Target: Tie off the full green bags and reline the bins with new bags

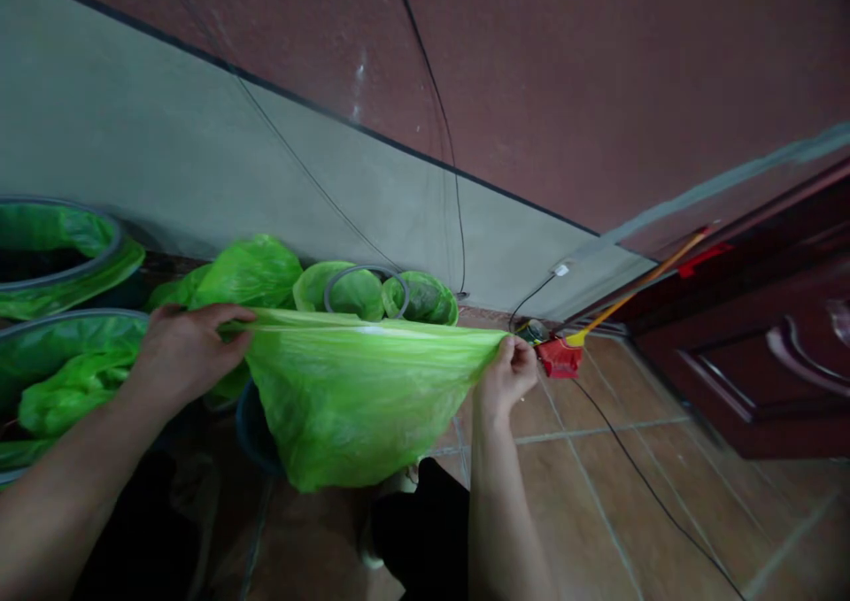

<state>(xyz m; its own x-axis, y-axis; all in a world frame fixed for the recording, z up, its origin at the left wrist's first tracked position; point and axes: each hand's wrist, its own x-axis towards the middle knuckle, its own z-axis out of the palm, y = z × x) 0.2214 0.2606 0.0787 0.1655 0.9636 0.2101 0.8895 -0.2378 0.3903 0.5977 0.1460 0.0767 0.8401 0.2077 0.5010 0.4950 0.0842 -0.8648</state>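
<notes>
Field notes, corner of a tiled room. The person stands with both arms out, holding up a green bag [359,397] by its open edge. The left hand [189,358] is clenched on one end of the hem, fingers curled over the plastic. The right hand [508,375] pinches the other end between fingers and thumb. Stretched taut between them, the hem runs nearly level while the body of the bag sags below, off the floor.

Behind it, a dark bin [256,428] shows under the bag's left side. Two more bins [53,256] stand at the far left, lined with green plastic folded over their rims. Farther along the wall, a grey ring [362,289] sits on bulging green plastic (what lies beneath is hidden).

To the right, a red object [559,358] rests on the floor tiles [598,495], a yellow pole [637,282] leaning up from it. A black cable [654,486] trails across the tiles. A dark red door [750,353] closes off the view.
</notes>
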